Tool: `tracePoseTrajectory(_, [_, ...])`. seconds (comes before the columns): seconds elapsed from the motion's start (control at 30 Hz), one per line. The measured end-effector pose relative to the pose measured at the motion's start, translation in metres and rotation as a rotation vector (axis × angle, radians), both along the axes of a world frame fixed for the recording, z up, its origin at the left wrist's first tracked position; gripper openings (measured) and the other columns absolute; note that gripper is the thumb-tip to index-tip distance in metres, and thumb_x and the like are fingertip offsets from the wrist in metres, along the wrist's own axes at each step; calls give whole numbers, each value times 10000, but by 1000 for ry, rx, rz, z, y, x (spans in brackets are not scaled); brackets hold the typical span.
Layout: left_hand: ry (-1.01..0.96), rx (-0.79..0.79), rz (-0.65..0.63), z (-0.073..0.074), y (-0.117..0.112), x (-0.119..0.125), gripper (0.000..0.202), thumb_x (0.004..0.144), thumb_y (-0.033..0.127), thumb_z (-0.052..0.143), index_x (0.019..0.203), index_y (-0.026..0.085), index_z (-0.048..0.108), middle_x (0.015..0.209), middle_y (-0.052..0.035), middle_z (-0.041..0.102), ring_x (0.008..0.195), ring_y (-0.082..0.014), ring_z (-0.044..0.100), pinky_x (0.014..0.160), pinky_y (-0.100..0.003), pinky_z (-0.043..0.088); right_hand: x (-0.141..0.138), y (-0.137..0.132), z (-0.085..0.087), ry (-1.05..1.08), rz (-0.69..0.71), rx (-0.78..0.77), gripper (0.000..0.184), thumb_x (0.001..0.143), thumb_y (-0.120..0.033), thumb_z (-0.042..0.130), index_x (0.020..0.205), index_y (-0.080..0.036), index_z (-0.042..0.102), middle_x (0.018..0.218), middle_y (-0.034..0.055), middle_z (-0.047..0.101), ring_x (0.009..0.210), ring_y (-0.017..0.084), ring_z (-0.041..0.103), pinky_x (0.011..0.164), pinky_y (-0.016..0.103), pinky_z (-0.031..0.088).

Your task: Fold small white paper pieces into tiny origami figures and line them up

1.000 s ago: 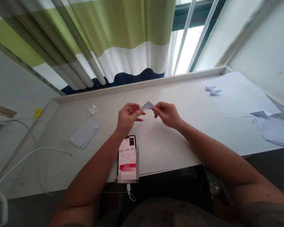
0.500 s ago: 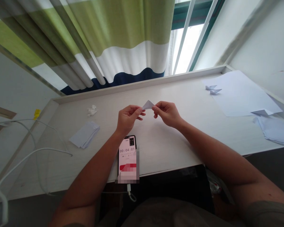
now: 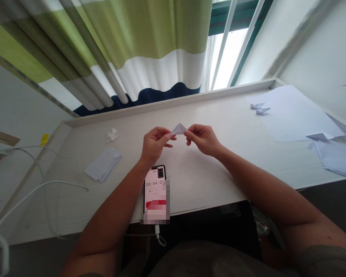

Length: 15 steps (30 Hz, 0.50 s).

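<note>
A small folded piece of white paper (image 3: 179, 128), triangular in outline, hangs in the air just above the white desk (image 3: 207, 169). My left hand (image 3: 155, 143) pinches its left corner between thumb and fingers. My right hand (image 3: 203, 138) pinches its right corner, fingers curled. Both hands are at the middle of the desk, a little beyond a phone (image 3: 156, 192) that lies near the front edge and shows a running timer.
A stack of small white paper slips (image 3: 103, 164) lies left, with a crumpled white scrap (image 3: 112, 134) behind it. Large white sheets (image 3: 291, 113) cover the right side, with small folded paper shapes (image 3: 259, 108) on them. White cables (image 3: 37, 184) loop at left. A striped curtain (image 3: 127, 50) hangs behind.
The hands and the folded paper have barely shifted; the fingers have adjusted slightly on the paper. The phone's timer went from 00:04:00 to 00:04:01.
</note>
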<state>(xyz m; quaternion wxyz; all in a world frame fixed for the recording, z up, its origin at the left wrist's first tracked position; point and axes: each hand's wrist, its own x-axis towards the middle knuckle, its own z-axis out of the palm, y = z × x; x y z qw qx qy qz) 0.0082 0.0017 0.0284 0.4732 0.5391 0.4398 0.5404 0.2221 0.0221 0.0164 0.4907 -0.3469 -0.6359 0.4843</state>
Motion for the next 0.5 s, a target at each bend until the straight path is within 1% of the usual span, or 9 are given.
tracePoseTrajectory(0.1, [91,129,11,-5,0,0,263,853,396,856,964,188,740,904,-61,815,895,-233,832,641,-289,666,0,0,2,35,-2,-33,547,793,-704,893,781,-191,705,684,14,714,609,159,683,617,312,576])
tracePoseTrajectory(0.2, [183,235,56,-11,0,-1,303,815,365,913,1022,198,767,998,-63,826,961,-225,824,707,-294,675,-1,1,4,59,-8,-59,547,773,-699,911,780,-190,710,686,12,716,603,159,687,617,313,583])
tracePoseTrajectory(0.33, [213,289,132,-17,1,-1,234,866,404,884,957,206,798,935,-43,820,854,-198,815,680,-291,663,-2,0,4,50,-6,-56,552,777,-712,899,771,-193,710,673,11,715,601,160,686,610,311,580])
tracePoseTrajectory(0.4, [211,316,143,-17,0,-1,220,876,407,880,932,207,807,903,-37,818,807,-189,809,664,-289,658,-2,1,3,49,2,-57,545,784,-703,898,772,-190,713,670,9,715,601,154,685,612,305,575])
tracePoseTrajectory(0.5, [227,351,151,-14,-3,0,204,887,400,874,933,210,814,935,-44,830,791,-181,803,665,-290,662,-1,1,2,46,14,-60,533,796,-691,893,778,-190,714,675,8,717,604,148,683,618,302,572])
